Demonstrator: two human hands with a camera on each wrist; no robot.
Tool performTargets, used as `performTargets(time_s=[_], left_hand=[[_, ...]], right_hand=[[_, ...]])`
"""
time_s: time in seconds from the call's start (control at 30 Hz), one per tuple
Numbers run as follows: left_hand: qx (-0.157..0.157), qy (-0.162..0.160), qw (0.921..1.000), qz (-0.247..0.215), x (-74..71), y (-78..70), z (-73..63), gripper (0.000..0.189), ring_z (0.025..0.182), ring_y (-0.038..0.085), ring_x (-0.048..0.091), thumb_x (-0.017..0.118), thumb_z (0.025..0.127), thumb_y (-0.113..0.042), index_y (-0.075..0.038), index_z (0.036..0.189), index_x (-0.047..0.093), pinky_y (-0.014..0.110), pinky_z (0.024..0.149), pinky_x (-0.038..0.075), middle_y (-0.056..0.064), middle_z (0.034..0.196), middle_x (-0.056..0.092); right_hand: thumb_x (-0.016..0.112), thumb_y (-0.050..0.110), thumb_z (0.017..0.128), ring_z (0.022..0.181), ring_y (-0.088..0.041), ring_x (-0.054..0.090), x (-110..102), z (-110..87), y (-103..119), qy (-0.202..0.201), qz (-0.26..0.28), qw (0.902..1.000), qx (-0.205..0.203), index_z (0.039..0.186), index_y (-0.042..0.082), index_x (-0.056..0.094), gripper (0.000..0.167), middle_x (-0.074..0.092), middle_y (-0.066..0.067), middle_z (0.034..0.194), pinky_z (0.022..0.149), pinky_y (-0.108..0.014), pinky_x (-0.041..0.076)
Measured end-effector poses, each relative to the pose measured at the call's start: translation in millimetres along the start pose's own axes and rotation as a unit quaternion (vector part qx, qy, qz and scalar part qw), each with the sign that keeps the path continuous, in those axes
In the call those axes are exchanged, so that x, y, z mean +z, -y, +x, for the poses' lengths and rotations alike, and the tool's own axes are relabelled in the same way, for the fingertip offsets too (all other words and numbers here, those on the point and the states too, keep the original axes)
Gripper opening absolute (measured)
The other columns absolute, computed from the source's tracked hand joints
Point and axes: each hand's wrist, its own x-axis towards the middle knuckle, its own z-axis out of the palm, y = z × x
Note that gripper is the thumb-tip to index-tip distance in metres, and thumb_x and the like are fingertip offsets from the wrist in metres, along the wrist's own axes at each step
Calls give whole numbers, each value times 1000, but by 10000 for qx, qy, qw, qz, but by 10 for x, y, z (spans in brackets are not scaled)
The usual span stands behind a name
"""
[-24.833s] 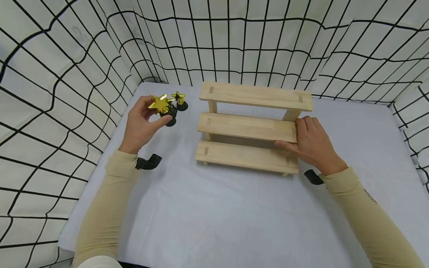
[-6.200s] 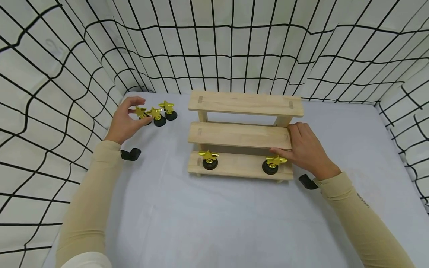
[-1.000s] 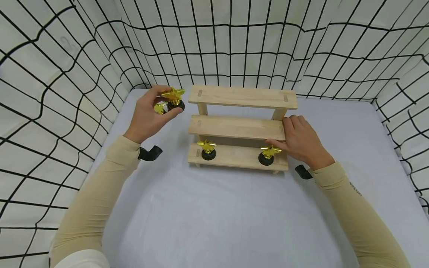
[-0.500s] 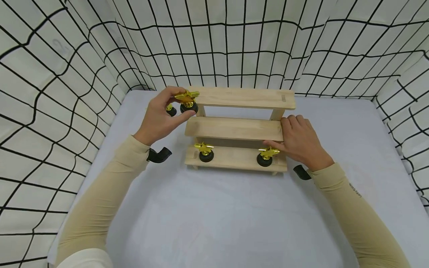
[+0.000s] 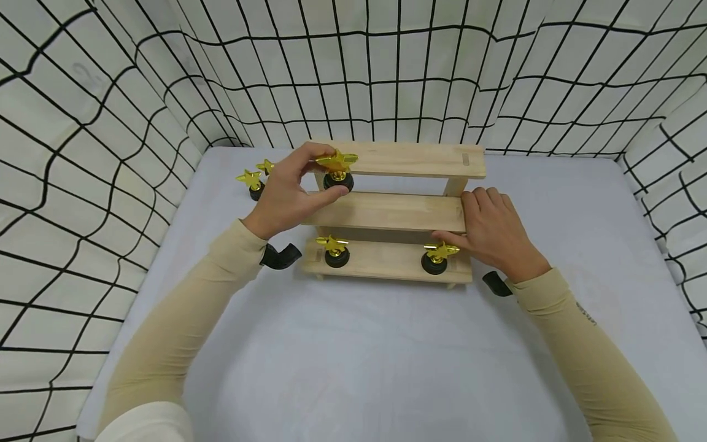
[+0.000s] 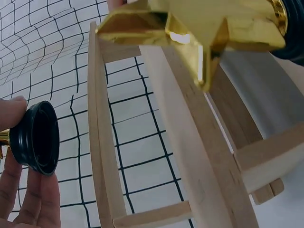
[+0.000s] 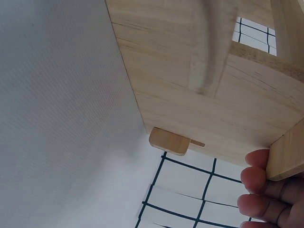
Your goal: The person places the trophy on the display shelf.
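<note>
My left hand (image 5: 287, 196) pinches a small gold star trophy (image 5: 338, 175) by its black base, held above the left end of the rack's middle board. In the left wrist view the underside of that black base (image 6: 46, 137) shows between thumb and fingers. The three-step wooden rack (image 5: 392, 212) stands on the table. Its right end is gripped by my right hand (image 5: 497, 233), thumb on the front of the middle board; the right wrist view shows curled fingertips (image 7: 254, 178) at a board. On the lowest board stand one trophy (image 5: 336, 253) at left and another (image 5: 436, 259) at right.
Left of the rack, two more star trophies stand on the table, one nearer (image 5: 252, 183) and one farther back (image 5: 266, 166), partly hidden by my left hand. Black wire grid (image 5: 381, 80) closes off the back and sides. White cloth (image 5: 375, 356) covers the table.
Since the earliest frame, two trophies have come onto the lowest board. Over the last second my left hand has carried another trophy rightward over the rack. The right hand keeps its hold.
</note>
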Motion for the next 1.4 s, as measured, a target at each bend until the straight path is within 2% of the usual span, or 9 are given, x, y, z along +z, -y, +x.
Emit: performTargets(time_s=[0.13,0.27,0.47,0.7,0.9,1.17,1.4], left_hand=[[28,89,9998,-191,72,-34,26,54,107,23,69,87,80,-1,5,126,57,21,99,57,18,118,69],[-5,192,9994,-288,133,-68,48,55,107,24,69,86,82,-3,5,127,56,26,100,59,18,120,67],[-178,534,9982,-198,236,-148,97,56,110,24,66,85,85,-8,3,132,56,34,102,59,16,122,66],[-252,818,9961,-219,368,-235,162,56,113,23,66,83,87,-13,-1,133,54,33,105,57,14,126,65],[-153,1023,9945,-185,484,-291,242,54,113,22,67,83,87,-16,-2,131,55,30,104,57,13,128,65],[-57,1135,9935,-38,518,-358,308,52,114,20,67,84,88,-20,-5,130,58,31,101,57,9,122,66],[3,1337,9910,-111,615,-359,371,52,111,21,66,84,87,-17,-1,130,57,30,100,59,12,122,66]], right_hand=[[26,92,89,68,-35,46,-2,2,7,-70,37,9999,-78,97,-8,54,105,50,-17,75,58,-42,36],[32,90,89,67,-35,46,3,-1,15,-168,63,9997,-160,96,-8,54,100,50,-18,75,58,-42,36],[22,92,89,68,-36,47,-6,2,33,-179,45,9998,-86,95,-7,53,104,49,-17,75,58,-43,37],[18,93,88,74,-38,50,-30,-3,48,-1,85,10000,35,100,-8,55,108,52,-19,80,61,-44,39],[17,93,88,74,-38,51,-21,-10,53,9,108,9999,53,101,-9,55,109,52,-19,80,61,-44,39],[16,93,88,78,-39,52,-21,-4,51,87,120,9999,82,104,-9,55,110,55,-21,84,63,-46,41],[15,93,88,77,-38,52,-27,3,42,147,102,9998,83,105,-9,56,112,54,-20,84,63,-45,41]])
